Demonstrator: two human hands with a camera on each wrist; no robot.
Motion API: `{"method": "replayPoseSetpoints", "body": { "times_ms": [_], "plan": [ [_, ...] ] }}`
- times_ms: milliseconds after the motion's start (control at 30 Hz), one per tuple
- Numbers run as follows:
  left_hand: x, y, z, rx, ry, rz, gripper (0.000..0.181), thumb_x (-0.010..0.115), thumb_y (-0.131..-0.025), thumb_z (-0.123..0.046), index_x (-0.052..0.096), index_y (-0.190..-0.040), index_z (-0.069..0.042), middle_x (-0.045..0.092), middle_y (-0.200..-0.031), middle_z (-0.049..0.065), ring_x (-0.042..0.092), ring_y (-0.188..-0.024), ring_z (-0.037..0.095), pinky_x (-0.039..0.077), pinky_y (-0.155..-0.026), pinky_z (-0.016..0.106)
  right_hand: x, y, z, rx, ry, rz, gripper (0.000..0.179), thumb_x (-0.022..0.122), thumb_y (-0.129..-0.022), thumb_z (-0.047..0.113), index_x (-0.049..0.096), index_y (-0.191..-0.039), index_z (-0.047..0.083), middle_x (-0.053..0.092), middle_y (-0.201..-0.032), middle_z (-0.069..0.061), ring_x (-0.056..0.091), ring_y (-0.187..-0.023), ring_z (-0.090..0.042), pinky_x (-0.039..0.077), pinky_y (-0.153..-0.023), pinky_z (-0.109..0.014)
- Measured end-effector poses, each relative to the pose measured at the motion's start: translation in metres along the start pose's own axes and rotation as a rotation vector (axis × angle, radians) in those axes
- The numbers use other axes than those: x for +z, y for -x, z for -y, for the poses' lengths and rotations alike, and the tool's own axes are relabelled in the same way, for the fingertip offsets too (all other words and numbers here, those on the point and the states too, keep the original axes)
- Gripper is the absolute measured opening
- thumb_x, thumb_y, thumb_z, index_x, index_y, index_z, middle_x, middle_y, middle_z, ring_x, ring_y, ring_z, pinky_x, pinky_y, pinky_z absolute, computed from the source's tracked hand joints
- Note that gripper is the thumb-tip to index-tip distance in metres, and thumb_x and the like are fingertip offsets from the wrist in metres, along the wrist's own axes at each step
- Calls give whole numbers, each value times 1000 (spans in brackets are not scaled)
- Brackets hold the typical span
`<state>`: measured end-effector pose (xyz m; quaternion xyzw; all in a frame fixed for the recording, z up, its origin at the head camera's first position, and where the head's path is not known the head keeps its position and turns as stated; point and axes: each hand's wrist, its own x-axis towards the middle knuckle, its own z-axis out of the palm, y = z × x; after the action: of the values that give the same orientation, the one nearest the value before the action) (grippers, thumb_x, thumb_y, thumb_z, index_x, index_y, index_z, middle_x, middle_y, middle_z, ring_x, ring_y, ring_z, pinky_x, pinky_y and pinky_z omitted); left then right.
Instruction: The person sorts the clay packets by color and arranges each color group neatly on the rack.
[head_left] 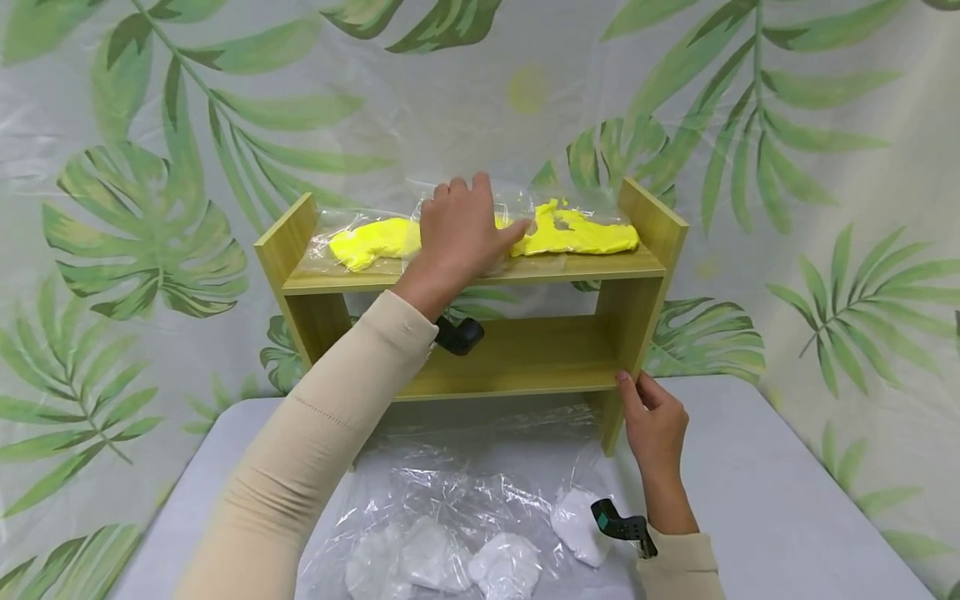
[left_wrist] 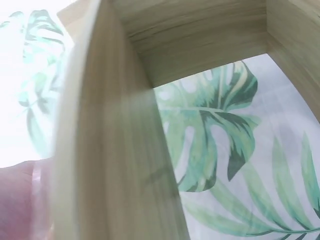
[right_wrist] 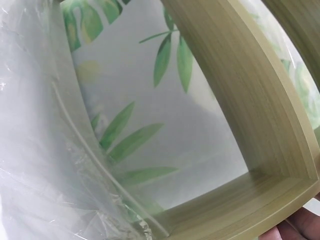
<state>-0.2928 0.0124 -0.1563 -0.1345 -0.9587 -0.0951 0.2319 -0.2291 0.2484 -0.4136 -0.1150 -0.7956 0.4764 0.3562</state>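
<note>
A small two-tier wooden shelf stands on the table. My left hand is over its top board, fingers extended and thumb spread, overlapping clear bags of bright yellow, dough-like material. One yellow piece shows left of this hand and another yellow piece right of it. What lies under the palm is hidden. Low on the shelf's right side panel, my right hand pinches the front edge between thumb and fingers. In the right wrist view, the fingers show against that panel's edge.
A large clear plastic bag with several white lumps lies in front of the shelf on the white table. Behind hangs a leaf-patterned cloth. The shelf's lower board is below the left forearm.
</note>
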Motion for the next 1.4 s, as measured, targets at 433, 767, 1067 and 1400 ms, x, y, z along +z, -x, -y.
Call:
{"method": "replayPoseSetpoints", "body": {
  "times_ms": [433,767,1067,1400],
  "plan": [
    [-16,55,29,68,217,-136,39,59,-91,-40,59,-113,-8,57,-92,6,50,-73,21,44,-63,34,1,0,2,9,13,-1,41,60,-93,45,72,-116,13,72,-103,-7,67,-94,-22,41,-69,-4],
    [-22,90,49,34,349,-152,33,57,-92,-38,62,-107,-9,58,-87,5,53,-73,21,43,-66,37,0,-1,1,14,-12,10,44,59,-93,46,71,-118,12,72,-107,-8,68,-96,-22,41,-68,-3],
    [-15,118,70,45,392,-280,23,58,-92,-29,65,-100,-9,59,-84,3,52,-67,17,41,-63,37,1,-1,1,25,-16,5,41,62,-91,48,73,-114,16,73,-103,-3,65,-88,-4,43,-67,-6],
    [8,163,92,-26,448,-250,16,62,-92,-24,65,-99,-10,59,-82,0,53,-66,15,41,-61,34,0,0,1,16,-4,4,40,61,-92,45,73,-114,14,73,-102,-6,67,-92,-18,42,-67,-6]
  ]
}}
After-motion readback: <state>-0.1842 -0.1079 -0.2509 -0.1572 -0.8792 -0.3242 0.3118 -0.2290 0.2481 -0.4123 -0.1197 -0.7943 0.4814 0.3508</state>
